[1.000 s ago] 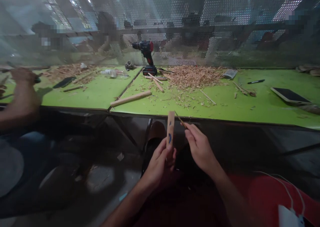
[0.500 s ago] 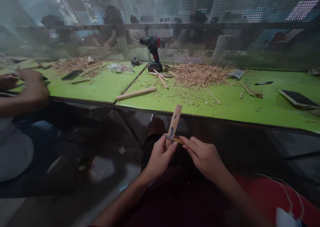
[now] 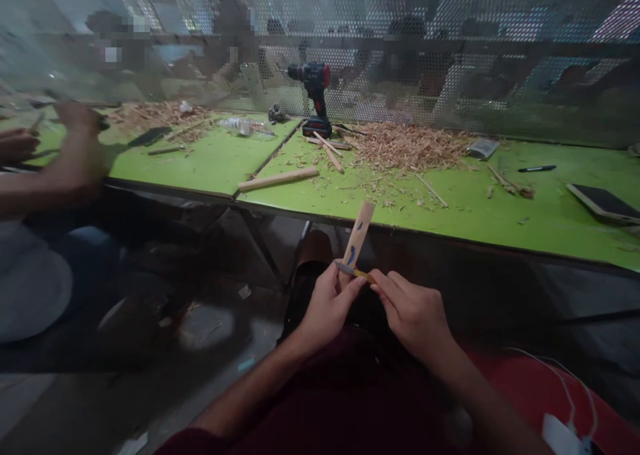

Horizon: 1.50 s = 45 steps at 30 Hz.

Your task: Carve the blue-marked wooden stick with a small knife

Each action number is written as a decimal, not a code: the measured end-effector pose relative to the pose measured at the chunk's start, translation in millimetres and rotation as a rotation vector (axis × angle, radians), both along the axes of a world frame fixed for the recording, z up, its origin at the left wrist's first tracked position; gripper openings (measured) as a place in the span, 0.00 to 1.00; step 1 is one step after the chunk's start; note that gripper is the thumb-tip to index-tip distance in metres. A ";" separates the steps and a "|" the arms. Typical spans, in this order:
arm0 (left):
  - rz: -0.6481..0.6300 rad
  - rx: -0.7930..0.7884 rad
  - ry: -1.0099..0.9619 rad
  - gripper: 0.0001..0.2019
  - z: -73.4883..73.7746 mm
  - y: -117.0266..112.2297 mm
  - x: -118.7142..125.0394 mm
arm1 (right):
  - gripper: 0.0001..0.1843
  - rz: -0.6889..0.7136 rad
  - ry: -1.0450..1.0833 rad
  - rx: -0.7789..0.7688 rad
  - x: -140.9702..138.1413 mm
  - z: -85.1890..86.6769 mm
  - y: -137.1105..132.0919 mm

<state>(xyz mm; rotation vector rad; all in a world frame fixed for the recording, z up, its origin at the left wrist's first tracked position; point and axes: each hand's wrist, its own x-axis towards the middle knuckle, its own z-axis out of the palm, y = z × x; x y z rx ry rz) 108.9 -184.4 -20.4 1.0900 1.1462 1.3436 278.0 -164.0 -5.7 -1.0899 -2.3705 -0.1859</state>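
Observation:
My left hand (image 3: 327, 301) is closed round the lower end of a flat, pale wooden strip (image 3: 361, 228) with blue marks on its face. The strip slants up and away over my lap, in front of the table edge. In my right hand (image 3: 413, 308) is a small carving knife (image 3: 364, 275) with a yellow handle, gripped by the fingers. Its grey blade lies across the strip, just above my left thumb, which is at or very near the knife. The strip's lower end is hidden by my left hand.
The green table (image 3: 200, 168) carries a cordless drill (image 3: 316, 98), a heap of wood shavings (image 3: 410, 145), a wooden rod (image 3: 278, 178), a plastic bottle (image 3: 245, 127), a pen (image 3: 537, 169) and a phone (image 3: 603, 201). A perforated screen (image 3: 450, 15) stands behind. At left, another person's arm (image 3: 75, 168) reaches over the table.
The view has shifted a little, so the scene sits slightly higher and further right. Both hands keep hold of the strip and knife. The other person's hand at left has moved up.

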 end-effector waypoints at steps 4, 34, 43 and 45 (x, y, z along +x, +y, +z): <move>0.007 0.006 -0.024 0.11 2.7 0.8 1.5 | 0.20 -0.068 -0.073 0.090 -3.0 -1.5 -3.3; -0.147 0.020 0.086 0.13 -6.3 3.4 -4.5 | 0.20 0.048 -0.104 0.074 15.6 4.7 9.0; -0.092 -0.006 -0.008 0.13 -7.4 7.3 3.3 | 0.16 0.007 -0.110 0.241 11.7 3.4 1.8; -0.095 -0.004 -0.007 0.13 -6.2 7.7 3.0 | 0.17 -0.007 -0.111 0.236 10.6 2.1 -0.2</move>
